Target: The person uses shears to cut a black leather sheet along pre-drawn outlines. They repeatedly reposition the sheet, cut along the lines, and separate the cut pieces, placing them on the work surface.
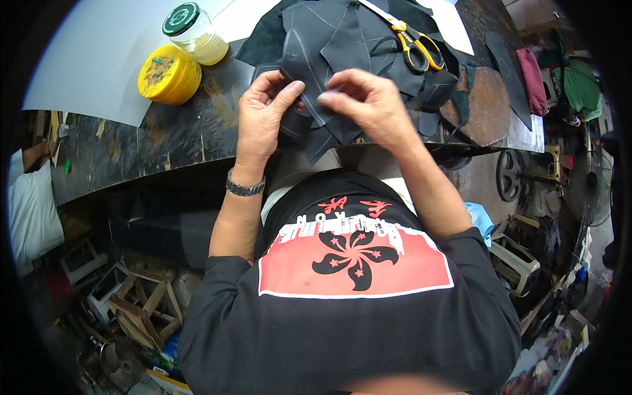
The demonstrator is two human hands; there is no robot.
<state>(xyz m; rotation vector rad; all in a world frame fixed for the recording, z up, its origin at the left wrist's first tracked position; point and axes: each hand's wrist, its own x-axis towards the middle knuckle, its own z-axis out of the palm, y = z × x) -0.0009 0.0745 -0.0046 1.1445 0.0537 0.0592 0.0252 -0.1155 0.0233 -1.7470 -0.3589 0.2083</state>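
Observation:
My left hand pinches a black leather-like cut piece with pale marked lines, thumb on top, above the table's near edge. Close to its right side is my right hand, slightly blurred, fingers curled and thumb and forefinger drawn near each other. Whatever lies between those fingertips, if anything, cannot be made out. Under and behind both hands spreads a pile of black cut pieces, some hanging over the edge. Scissors with yellow and black handles rest on the pile, right of my hands.
On the dark worn table, a yellow tub and a green-lidded jar stand left. White sheets lie beyond them. A brown rounded board is at right. Another person's arm shows far left; wooden stools stand below.

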